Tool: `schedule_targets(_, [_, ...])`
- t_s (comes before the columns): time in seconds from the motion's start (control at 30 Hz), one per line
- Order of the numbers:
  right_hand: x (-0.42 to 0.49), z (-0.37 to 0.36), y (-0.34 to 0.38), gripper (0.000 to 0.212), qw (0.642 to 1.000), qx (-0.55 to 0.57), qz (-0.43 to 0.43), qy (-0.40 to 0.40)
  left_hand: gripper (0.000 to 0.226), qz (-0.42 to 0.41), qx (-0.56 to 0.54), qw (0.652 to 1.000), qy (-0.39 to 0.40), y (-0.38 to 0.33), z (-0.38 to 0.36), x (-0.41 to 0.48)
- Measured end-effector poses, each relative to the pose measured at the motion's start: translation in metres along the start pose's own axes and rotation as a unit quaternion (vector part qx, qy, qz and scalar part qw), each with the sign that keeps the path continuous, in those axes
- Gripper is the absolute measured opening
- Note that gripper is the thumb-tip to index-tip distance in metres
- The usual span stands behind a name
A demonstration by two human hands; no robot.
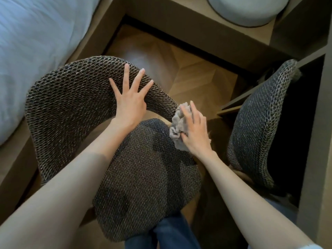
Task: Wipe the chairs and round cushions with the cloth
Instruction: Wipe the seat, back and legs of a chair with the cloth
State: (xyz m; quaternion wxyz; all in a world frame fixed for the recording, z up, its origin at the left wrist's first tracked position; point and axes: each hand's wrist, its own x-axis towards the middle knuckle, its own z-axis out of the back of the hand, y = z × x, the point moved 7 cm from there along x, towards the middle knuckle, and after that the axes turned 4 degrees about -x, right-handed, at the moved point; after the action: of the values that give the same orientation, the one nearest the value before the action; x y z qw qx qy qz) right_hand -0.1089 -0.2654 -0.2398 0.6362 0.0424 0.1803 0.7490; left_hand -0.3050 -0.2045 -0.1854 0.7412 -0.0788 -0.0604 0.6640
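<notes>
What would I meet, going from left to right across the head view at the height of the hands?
The bed → near chair's curved back → left hand, flat on that back → cloth → right hand, holding the cloth → second chair → wooden panel.

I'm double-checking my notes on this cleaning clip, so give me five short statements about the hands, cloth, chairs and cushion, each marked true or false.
1. The right hand holds the cloth. True.
2. The left hand is curled into a fist. False: it lies flat, fingers spread, on the backrest.
3. A second chair stands to the right. True.
4. The cushion is in the left hand. False: it sits on a ledge at the top, untouched.
5. The cloth is spread out flat. False: it is crumpled into a wad.
</notes>
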Motion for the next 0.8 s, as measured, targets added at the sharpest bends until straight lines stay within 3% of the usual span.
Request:
schedule_targets(0.07, [0.011, -0.007, 0.005, 0.071, 0.999, 0.036, 0.022, 0.016, 0.064, -0.005, 0.001, 1.0, 0.001, 0.001, -0.001, 0.0])
schedule_targets(0.4, [-0.036, -0.01, -0.045, 0.044, 0.992, 0.089, -0.082, 0.021, 0.063, -0.004, -0.003, 1.0, -0.004, -0.001, -0.001, 0.0])
schedule_targets(0.5, [-0.063, -0.004, -0.058, 0.043, 0.987, 0.099, -0.12, 0.027, 0.062, -0.002, -0.006, 1.0, 0.0, -0.001, 0.001, 0.0])
schedule_targets(0.57, [-0.071, -0.003, -0.062, 0.054, 0.985, 0.077, -0.148, 0.034, 0.061, 0.001, -0.01, 1.0, -0.001, -0.001, 0.001, 0.0])
schedule_targets(0.67, [-0.059, 0.005, -0.045, 0.066, 0.993, 0.065, -0.096, -0.015, 0.06, 0.0, -0.009, 1.0, -0.004, -0.001, 0.001, 0.0])
schedule_targets(0.73, [-0.042, 0.005, -0.033, 0.054, 0.994, 0.064, -0.064, -0.053, 0.06, -0.006, -0.004, 1.0, -0.001, -0.001, -0.001, 0.0])
schedule_targets(0.8, [-0.025, 0.0, -0.025, 0.044, 0.991, 0.064, -0.087, -0.076, 0.06, -0.009, -0.001, 1.0, 0.001, 0.0, -0.003, 0.0])
